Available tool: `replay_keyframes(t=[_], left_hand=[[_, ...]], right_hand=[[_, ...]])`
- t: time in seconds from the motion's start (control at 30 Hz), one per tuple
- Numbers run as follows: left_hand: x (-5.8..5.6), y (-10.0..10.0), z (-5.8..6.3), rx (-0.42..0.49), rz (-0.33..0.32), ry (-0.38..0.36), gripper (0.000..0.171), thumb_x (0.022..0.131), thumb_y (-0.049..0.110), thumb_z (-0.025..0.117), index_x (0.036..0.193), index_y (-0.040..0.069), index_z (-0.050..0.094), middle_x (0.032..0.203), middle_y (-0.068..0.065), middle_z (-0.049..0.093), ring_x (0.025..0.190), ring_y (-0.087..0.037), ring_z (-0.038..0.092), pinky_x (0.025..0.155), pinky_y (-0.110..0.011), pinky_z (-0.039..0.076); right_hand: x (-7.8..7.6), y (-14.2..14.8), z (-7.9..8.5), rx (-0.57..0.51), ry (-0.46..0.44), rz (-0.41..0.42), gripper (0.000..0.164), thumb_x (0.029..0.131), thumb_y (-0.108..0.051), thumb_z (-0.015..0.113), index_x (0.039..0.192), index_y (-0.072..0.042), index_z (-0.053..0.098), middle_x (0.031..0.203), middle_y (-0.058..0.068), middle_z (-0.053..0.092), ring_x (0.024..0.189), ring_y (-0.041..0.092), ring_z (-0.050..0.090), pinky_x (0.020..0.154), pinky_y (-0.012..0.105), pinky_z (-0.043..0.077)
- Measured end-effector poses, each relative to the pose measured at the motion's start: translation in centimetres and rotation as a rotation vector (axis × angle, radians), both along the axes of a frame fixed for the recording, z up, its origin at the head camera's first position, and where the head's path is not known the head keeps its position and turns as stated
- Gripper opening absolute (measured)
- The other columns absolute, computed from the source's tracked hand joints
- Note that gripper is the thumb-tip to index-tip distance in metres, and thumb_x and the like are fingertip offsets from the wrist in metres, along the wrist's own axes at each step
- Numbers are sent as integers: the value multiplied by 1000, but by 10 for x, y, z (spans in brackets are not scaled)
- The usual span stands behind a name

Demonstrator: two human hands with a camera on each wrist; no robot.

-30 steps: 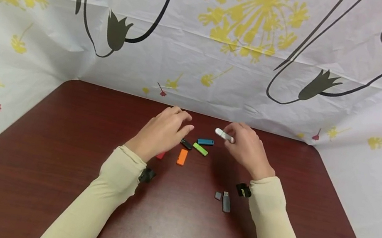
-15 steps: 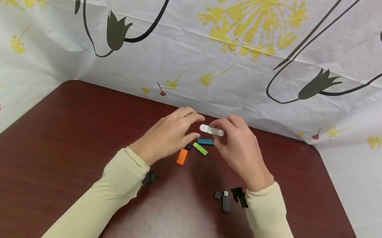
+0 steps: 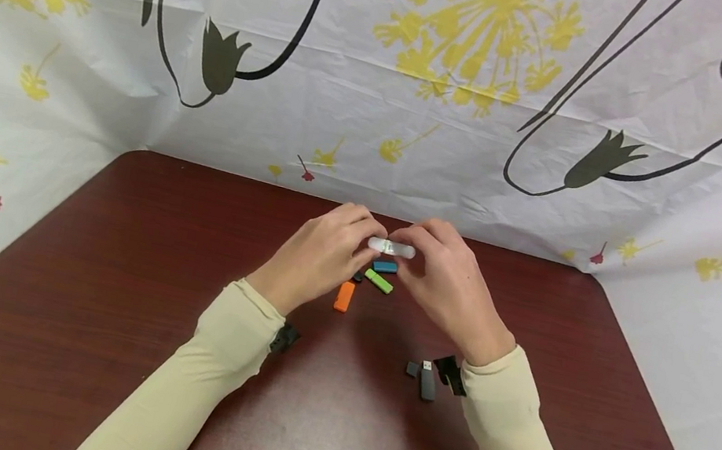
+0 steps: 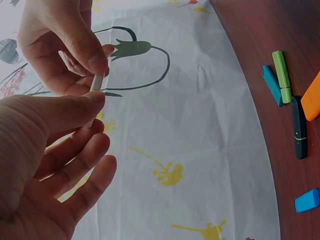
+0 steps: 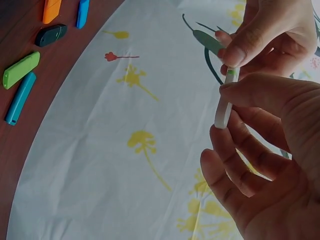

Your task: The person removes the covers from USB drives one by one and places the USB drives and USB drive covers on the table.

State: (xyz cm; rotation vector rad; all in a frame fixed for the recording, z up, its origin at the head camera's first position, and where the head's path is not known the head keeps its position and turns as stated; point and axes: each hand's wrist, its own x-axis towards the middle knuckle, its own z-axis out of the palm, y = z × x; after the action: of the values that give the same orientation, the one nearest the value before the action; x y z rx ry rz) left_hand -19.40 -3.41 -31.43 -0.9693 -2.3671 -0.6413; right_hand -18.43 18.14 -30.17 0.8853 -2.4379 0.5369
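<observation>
A slim white USB flash drive [image 3: 391, 248] is held above the far part of the table, lying crosswise between both hands. My left hand [image 3: 322, 254] pinches its left end between thumb and forefinger. Its right end is pinched by my right hand [image 3: 454, 284]. In the right wrist view, the white body of the USB flash drive [image 5: 223, 114] pokes out past the right thumb, with a small green mark near the other hand. Fingertips cover most of the USB flash drive [image 4: 97, 82] in the left wrist view.
Below the hands lie a teal USB stick [image 3: 386, 267], a green one [image 3: 379, 281], a partly hidden black one [image 3: 358, 276] and an orange one [image 3: 344, 296]. Nearer is a grey USB stick [image 3: 427, 383] beside its cap [image 3: 412, 369]. A patterned white cloth [image 3: 368, 99] hangs behind the table.
My right hand has brought the white USB flash drive leftward. My left hand has moved right to meet it and now pinches its left end.
</observation>
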Motion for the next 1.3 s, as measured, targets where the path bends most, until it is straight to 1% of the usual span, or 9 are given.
replay_keyframes(t=[0.17,0.33,0.5,0.73,1.03,1.3], left_hand=[[1,-1,0,9,-11,19,13,105,14,73,112,5,78,106,-6,70,97,-20,64,81,-30,60],[1,-2,0,23,-21,16,14,105,15,73,113,5,79,106,-6,71,97,-20,63,80,-30,59],[0,-2,0,43,-32,19,14,103,14,75,113,4,79,107,-6,72,98,-20,65,83,-30,60],[-1,-5,1,71,-59,22,15,102,13,77,113,3,79,108,-7,73,100,-21,66,86,-30,60],[-1,-5,1,61,-78,-6,16,103,12,75,116,3,79,111,-7,72,104,-21,66,88,-29,61],[-1,-5,0,67,-95,10,16,102,11,76,115,3,80,110,-8,72,104,-21,68,90,-28,61]], right_hand=[[0,0,0,3,-12,4,29,87,-3,90,113,-7,78,113,9,70,107,27,63,87,41,59],[-1,0,-1,-2,27,27,27,87,-2,89,111,-7,77,111,8,70,105,26,63,86,41,60],[-1,1,-2,-11,52,48,27,86,0,90,110,-6,77,109,8,70,102,25,63,84,40,60],[-1,2,1,-8,36,61,28,86,0,90,110,-6,78,110,8,72,102,25,64,84,40,62],[-1,4,2,8,14,59,30,85,1,91,111,-6,78,110,8,71,103,24,65,86,41,63],[-2,5,2,24,2,65,30,86,0,91,113,-7,78,112,8,71,105,24,65,87,41,63]])
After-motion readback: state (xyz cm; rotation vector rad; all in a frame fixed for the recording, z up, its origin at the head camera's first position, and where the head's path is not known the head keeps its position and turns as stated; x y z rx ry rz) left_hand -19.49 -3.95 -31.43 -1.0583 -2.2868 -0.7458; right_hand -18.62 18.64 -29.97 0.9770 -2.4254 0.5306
